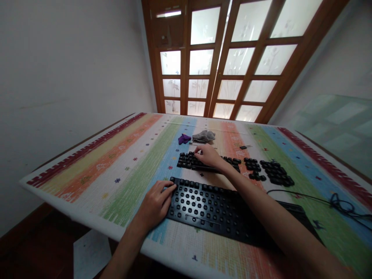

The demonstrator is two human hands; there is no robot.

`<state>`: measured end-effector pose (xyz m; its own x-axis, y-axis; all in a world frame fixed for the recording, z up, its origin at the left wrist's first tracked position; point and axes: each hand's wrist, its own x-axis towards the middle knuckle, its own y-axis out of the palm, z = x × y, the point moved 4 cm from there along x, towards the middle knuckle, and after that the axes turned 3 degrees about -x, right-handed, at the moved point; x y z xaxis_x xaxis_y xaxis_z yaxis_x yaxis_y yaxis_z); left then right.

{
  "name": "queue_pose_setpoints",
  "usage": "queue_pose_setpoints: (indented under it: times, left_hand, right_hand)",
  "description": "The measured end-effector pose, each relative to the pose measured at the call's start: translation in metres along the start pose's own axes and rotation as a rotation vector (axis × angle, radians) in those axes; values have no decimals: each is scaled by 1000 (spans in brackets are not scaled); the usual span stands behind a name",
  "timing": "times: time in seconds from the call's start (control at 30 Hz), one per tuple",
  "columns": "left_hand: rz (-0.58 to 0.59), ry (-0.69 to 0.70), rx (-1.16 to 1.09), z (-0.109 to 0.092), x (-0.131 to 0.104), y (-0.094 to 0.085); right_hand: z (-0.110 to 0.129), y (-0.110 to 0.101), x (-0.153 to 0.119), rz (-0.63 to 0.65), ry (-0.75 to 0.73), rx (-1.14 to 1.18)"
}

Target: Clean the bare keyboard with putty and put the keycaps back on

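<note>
A black keyboard (pixel 203 209) lies near the table's front edge. Its top row bears keycaps, while bare key stems show across most of the rest. My left hand (pixel 157 201) grips its left end, fingertips closed at the upper-left corner key. Beyond it, black loose keycaps (pixel 183 161) are laid out in keyboard order. Over their upper-left part, my right hand (pixel 207 155) has thumb and index finger pinched together; whatever may be between the tips is too small to make out. My right forearm hides part of the keyboard and some keycaps.
Behind the keycaps lie a purple cloth (pixel 184 138) and a grey cloth (pixel 204 136). A small black tool with thin metal prongs (pixel 244 147) rests to their right. A coiled black cable (pixel 343 205) lies on the right of the striped tablecloth (pixel 116 170).
</note>
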<state>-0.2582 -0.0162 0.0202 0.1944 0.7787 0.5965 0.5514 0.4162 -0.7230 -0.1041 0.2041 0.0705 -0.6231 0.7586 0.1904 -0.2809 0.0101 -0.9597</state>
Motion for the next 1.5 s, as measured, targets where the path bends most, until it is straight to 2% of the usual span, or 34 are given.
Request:
queue_pose_setpoints:
  times: [0.33, 0.77, 1.03, 1.27, 1.5]
  left_hand:
    - [14, -15, -9, 0, -1, 1]
    - [19, -25, -19, 1, -1, 2]
    - [21, -25, -20, 0, 0, 0]
    - [15, -22, -16, 0, -1, 1]
    - [15, -40, -25, 0, -1, 0]
  right_hand:
    - [-3, 23, 32, 24, 84, -55]
    - [-1, 35, 42, 61, 78, -84]
    - [-2, 38, 43, 28, 76, -51]
    - [1, 25, 41, -67, 73, 45]
    - [10, 0, 10, -99, 5, 179]
